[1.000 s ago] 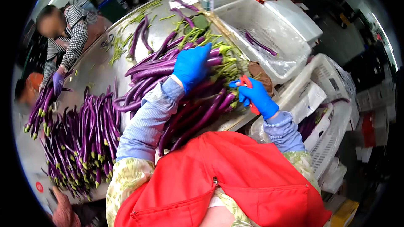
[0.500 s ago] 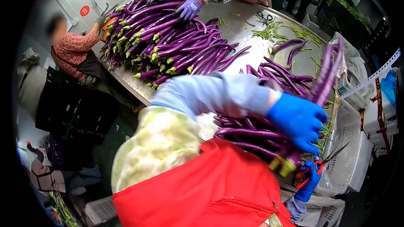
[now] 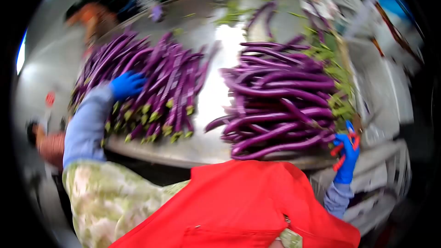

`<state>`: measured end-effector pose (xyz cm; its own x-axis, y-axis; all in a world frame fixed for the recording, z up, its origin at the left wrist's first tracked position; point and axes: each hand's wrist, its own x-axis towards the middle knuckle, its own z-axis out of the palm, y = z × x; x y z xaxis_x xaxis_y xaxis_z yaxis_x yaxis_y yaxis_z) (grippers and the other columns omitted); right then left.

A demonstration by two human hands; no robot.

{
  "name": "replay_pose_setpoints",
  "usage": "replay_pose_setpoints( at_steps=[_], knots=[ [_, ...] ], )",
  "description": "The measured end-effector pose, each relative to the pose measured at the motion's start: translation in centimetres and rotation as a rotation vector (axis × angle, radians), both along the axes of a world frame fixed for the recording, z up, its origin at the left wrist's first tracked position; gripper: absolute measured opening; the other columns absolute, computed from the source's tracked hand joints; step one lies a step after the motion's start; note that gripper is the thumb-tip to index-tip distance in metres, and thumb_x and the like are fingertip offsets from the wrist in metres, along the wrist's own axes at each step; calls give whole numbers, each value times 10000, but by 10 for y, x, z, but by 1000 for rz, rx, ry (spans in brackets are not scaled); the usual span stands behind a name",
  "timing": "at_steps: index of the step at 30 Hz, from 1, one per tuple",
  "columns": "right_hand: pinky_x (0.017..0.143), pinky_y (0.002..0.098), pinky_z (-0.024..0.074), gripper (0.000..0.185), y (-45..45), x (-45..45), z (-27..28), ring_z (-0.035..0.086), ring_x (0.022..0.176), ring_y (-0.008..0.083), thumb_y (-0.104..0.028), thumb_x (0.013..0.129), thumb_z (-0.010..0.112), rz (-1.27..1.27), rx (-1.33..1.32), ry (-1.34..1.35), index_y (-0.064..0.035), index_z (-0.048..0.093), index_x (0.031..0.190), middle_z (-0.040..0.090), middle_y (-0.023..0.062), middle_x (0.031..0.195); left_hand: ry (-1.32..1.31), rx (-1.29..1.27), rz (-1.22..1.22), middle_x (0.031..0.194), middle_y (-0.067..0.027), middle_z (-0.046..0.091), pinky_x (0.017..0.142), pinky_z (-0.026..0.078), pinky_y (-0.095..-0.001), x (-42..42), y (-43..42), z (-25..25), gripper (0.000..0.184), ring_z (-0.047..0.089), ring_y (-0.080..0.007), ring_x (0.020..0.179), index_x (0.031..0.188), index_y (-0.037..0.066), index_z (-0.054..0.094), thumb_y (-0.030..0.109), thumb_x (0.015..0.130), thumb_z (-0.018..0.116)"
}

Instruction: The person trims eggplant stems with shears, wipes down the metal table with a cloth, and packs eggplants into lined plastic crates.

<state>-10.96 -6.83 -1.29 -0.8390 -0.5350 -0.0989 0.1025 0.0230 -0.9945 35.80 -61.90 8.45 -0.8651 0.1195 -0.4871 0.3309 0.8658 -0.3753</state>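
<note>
On the left heap of purple eggplants (image 3: 177, 76) lies my left hand (image 3: 128, 85) in a blue glove, its fingers spread over the upper side of the heap. The green stem ends there point toward my side of the table. My right hand (image 3: 347, 151), also blue-gloved, is wrapped round the red handles of the scissors (image 3: 339, 161), by the right edge of the table. Just left of it lies a second heap of eggplants (image 3: 285, 94), stem ends to the right. The scissor blades are hard to make out.
The metal table (image 3: 183, 149) spans the view. Cut green stems (image 3: 342, 103) lie along its right edge. White crates (image 3: 383, 87) stand beyond that edge, with a plastic-lined crate (image 3: 381, 170) nearer. At the far side a purple-gloved hand (image 3: 157, 13) shows beside a checked sleeve.
My left hand has moved from the right heap, away from the eggplants near it, to the left heap. The view has turned. My right hand still holds the scissors.
</note>
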Motion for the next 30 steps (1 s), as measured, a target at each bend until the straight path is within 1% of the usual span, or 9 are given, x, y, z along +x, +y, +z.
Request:
replay_pose_setpoints(
  at_steps=[5,9,11,13,16,19,21,25,30],
  knots=[
    [679,250,468,358,31,-7,1,570,696,118,-148,886,589,-143,46,13,46,577,1187,610,96,1146,-391,53,797,1470,-134,364,1128,236,-524,-3,-8,-6,755,250,-430,1383,1371,232,477,150,650,683],
    [731,261,476,295,32,-22,14,577,734,128,-168,893,591,-195,-19,27,39,618,1101,491,129,1357,-43,322,995,1321,-153,545,1029,412,-333,-143,56,35,600,527,-289,1219,1331,136,520,46,742,590],
    [746,270,480,273,23,-30,18,570,711,119,-170,898,581,-174,-34,9,31,634,1075,475,138,1377,350,1021,884,1368,-112,515,1045,366,-321,-211,95,33,537,470,-190,1258,1393,49,434,105,882,588],
    [751,276,480,327,16,-37,19,565,693,114,-179,896,583,-102,-26,-20,23,600,1153,507,132,1338,258,1317,866,1402,-104,473,1083,321,-330,-283,109,22,508,424,-192,1291,1387,3,422,176,933,572],
    [756,277,485,535,6,-42,22,581,746,119,-180,894,598,6,-17,-99,-16,426,1373,610,82,1075,245,1172,821,1411,-128,461,1086,318,-321,-384,118,-21,549,439,-203,1284,1399,14,405,256,938,578],
    [753,270,481,550,6,-46,15,593,913,139,-114,901,578,71,-69,-76,-17,385,1406,614,66,1022,344,991,738,1356,-204,500,1043,377,-354,-474,87,-103,670,494,-304,1250,1413,54,391,321,853,642],
    [716,252,469,573,9,-50,16,596,885,127,-80,880,580,66,-37,-127,-14,375,1411,625,53,1012,493,874,771,1316,-233,521,1018,406,-375,-525,59,-172,763,529,-347,1202,1410,45,384,372,786,676],
    [676,232,460,616,11,-57,18,605,856,125,-73,863,583,4,1,-225,-5,343,1426,633,48,1011,440,747,991,1246,-243,567,971,443,-400,-582,61,-194,851,552,-368,1166,1323,2,458,400,637,768],
    [671,234,463,594,7,-65,5,608,867,137,-65,875,569,-57,-21,-275,1,347,1422,626,56,1043,294,882,1020,1040,-191,657,863,478,-373,-599,59,-224,613,636,-316,973,1097,28,627,357,606,790]
  ],
)
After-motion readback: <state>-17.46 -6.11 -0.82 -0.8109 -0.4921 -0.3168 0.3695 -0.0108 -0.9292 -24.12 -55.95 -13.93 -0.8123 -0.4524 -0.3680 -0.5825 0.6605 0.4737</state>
